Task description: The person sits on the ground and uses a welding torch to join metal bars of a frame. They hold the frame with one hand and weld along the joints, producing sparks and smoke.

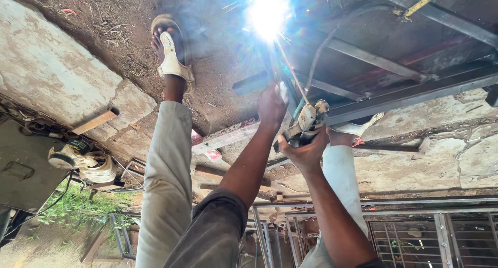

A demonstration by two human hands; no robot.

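The steel frame [404,94] of dark bars lay on the dirt ground [119,45] and served as the landmark; the view came out upside down. At the frame's near corner the welding arc [268,11] blazed white-blue, with sparks thrown out around it.

Just short of that corner, one hand [272,106] reached toward the arc. It seemed to close on something pale, but glare hid what, so I could not tell its grip. Which hand was left or right could not be settled either, the picture being inverted. The other hand [307,153], a little farther from the arc, was wrapped tight around the electrode holder [307,124], whose thin rod [291,71] ran up to the bright spot.

Both hands were bare and near the sparks, so burns looked likely. Two feet stood beside the frame in open sandals [174,53], and hot spatter could have landed on the toes. A cable [317,53] crossed the frame close to the arc; its covering might have scorched. If the rod had touched and stuck, the holder could have jerked.
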